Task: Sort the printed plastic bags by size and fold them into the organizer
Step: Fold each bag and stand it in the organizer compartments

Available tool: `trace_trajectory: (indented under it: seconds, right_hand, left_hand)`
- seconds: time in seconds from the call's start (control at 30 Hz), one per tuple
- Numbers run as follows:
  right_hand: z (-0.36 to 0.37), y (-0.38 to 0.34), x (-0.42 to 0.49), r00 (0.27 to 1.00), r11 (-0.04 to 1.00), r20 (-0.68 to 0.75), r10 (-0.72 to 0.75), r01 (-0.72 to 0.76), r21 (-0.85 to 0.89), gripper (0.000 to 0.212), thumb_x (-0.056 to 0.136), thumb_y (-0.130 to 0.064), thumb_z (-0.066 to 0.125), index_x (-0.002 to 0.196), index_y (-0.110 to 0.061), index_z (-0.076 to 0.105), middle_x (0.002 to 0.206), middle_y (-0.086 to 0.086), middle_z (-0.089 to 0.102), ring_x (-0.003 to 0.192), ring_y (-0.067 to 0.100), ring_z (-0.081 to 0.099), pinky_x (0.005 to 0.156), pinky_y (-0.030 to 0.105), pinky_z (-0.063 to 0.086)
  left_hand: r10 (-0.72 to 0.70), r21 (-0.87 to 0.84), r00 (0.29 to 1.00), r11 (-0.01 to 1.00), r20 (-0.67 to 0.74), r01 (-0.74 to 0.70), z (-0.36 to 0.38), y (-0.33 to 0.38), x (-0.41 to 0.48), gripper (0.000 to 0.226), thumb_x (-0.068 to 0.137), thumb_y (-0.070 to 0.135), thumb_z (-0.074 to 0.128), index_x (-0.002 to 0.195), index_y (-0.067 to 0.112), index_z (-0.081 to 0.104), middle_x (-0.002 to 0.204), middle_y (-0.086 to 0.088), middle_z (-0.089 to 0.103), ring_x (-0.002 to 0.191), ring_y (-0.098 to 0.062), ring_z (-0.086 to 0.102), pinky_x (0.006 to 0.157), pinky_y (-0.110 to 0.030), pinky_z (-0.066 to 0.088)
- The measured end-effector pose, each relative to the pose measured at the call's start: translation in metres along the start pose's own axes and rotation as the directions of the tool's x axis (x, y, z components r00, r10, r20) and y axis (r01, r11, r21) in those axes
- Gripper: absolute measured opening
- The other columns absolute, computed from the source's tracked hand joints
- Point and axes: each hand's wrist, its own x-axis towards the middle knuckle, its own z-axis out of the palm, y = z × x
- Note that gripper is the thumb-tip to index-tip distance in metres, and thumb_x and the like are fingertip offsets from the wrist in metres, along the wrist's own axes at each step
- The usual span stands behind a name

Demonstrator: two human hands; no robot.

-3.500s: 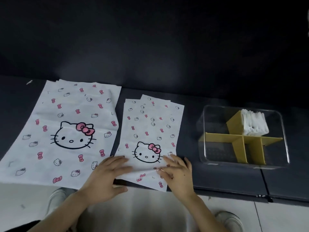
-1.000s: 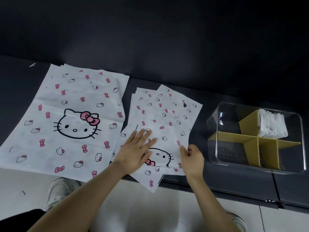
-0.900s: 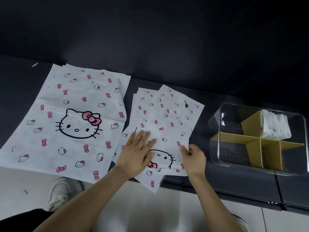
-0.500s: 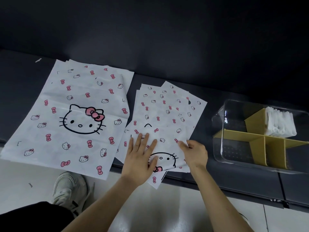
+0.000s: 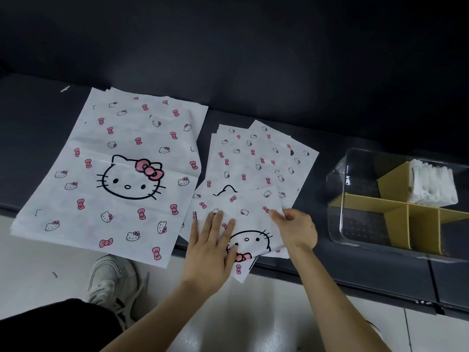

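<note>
— Left side?
— A stack of large printed bags (image 5: 121,174) lies flat on the dark counter (image 5: 38,148), its near edge overhanging. A white shoe (image 5: 111,280) is on the floor below.
— Centre?
— A stack of small bags (image 5: 256,158) lies just right of it. The top small bag (image 5: 251,214) is doubled over at the near end. The left hand (image 5: 210,247) presses flat on it, fingers straight. The right hand (image 5: 297,229) pinches its right edge.
— Right?
— A clear organizer (image 5: 355,224) with yellow dividers (image 5: 373,201). Folded white bags (image 5: 431,184) stand in its far right compartment.
</note>
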Motion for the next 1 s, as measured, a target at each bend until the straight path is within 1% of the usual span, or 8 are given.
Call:
trace_trajectory:
  seconds: [0.1, 0.3, 0.4, 0.47, 0.53, 0.63, 0.83, 1.0]
  right_hand:
    - [-0.001, 0.0, -0.001, 1.0, 1.0, 0.007, -0.009, 0.009, 0.02, 0.032, 0.083, -0.043, 0.065, 0.065, -0.017, 0.063, 0.065, 0.003, 0.062, 0.06, 0.019, 0.053, 0.054, 0.024, 0.036]
    - [-0.004, -0.002, -0.002, 1.0, 1.0, 0.012, -0.015, 0.015, 0.011, 0.031, 0.083, -0.042, 0.066, 0.061, -0.021, 0.059, 0.063, -0.001, 0.06, 0.064, 0.021, 0.056, 0.055, 0.025, 0.037]
    - [-0.002, -0.004, -0.011, 0.988, 0.993, -0.109, -0.111, 0.108, -0.037, 0.023, 0.083, -0.041, 0.066, 0.089, -0.019, 0.064, 0.079, -0.002, 0.062, 0.081, 0.025, 0.062, 0.061, 0.028, 0.04]
    - [0.005, 0.004, -0.027, 0.843, 0.888, -0.313, -0.436, 0.349, -0.299, 0.045, 0.082, -0.049, 0.062, 0.112, -0.014, 0.062, 0.1, 0.005, 0.064, 0.091, 0.029, 0.061, 0.069, 0.033, 0.046]
    - [0.021, 0.017, -0.044, 0.695, 0.682, -0.215, -0.686, 0.511, -0.523, 0.058, 0.085, -0.056, 0.05, 0.126, -0.015, 0.055, 0.12, 0.014, 0.059, 0.109, 0.034, 0.055, 0.096, 0.048, 0.042]
    - [0.034, 0.042, -0.054, 0.726, 0.589, -0.041, -0.686, 0.522, -0.616, 0.067, 0.088, -0.065, 0.037, 0.139, -0.022, 0.041, 0.139, 0.022, 0.045, 0.127, 0.04, 0.045, 0.111, 0.061, 0.02]
    - [0.006, 0.07, -0.035, 0.794, 0.671, -0.182, -0.58, 0.339, -0.659, 0.069, 0.088, -0.065, 0.033, 0.134, -0.016, 0.047, 0.128, 0.024, 0.055, 0.115, 0.04, 0.054, 0.102, 0.056, 0.035]
    - [0.0, 0.067, -0.044, 0.773, 0.758, -0.286, -0.567, 0.354, -0.547, 0.055, 0.086, -0.052, 0.047, 0.105, -0.005, 0.067, 0.081, 0.013, 0.061, 0.07, 0.031, 0.058, 0.061, 0.038, 0.048]
  left_hand:
    - [-0.019, -0.031, 0.999, 0.999, 0.049, 0.02, 0.002, -0.003, -0.003, 0.057, 0.098, 0.046, 0.027, 0.148, 0.02, 0.03, 0.155, -0.011, 0.025, 0.146, -0.025, 0.015, 0.115, -0.051, 0.013]
    - [-0.011, -0.005, 0.996, 1.0, 0.088, 0.012, 0.0, -0.002, -0.002, 0.06, 0.099, 0.05, 0.018, 0.149, 0.018, 0.029, 0.156, -0.014, 0.021, 0.146, -0.026, 0.013, 0.115, -0.051, 0.012]
    - [-0.001, -0.002, 0.996, 1.0, 0.085, 0.002, 0.0, -0.003, -0.003, 0.062, 0.097, 0.051, 0.023, 0.149, 0.017, 0.027, 0.157, -0.014, 0.018, 0.146, -0.027, 0.012, 0.115, -0.05, 0.011]
    - [0.003, -0.004, 0.996, 1.0, 0.088, -0.003, 0.0, -0.003, -0.003, 0.065, 0.096, 0.054, 0.025, 0.15, 0.017, 0.027, 0.157, -0.015, 0.018, 0.146, -0.028, 0.013, 0.114, -0.051, 0.014]
    - [0.011, -0.006, 0.997, 1.0, 0.081, -0.01, 0.001, -0.003, -0.002, 0.068, 0.094, 0.057, 0.026, 0.149, 0.016, 0.029, 0.156, -0.015, 0.019, 0.146, -0.028, 0.014, 0.114, -0.052, 0.015]
    - [0.016, -0.006, 0.997, 1.0, 0.078, -0.016, 0.001, -0.003, -0.002, 0.069, 0.093, 0.058, 0.029, 0.148, 0.016, 0.03, 0.156, -0.015, 0.019, 0.146, -0.028, 0.014, 0.114, -0.052, 0.015]
    - [0.001, 0.045, 0.992, 0.999, 0.122, -0.007, -0.001, -0.003, -0.001, 0.072, 0.094, 0.062, 0.014, 0.15, 0.016, 0.026, 0.156, -0.016, 0.017, 0.145, -0.028, 0.013, 0.115, -0.052, 0.012]
    - [-0.002, 0.068, 0.99, 0.998, 0.143, -0.007, 0.0, -0.003, -0.001, 0.073, 0.093, 0.062, 0.014, 0.15, 0.017, 0.024, 0.157, -0.016, 0.016, 0.146, -0.029, 0.012, 0.114, -0.056, 0.012]
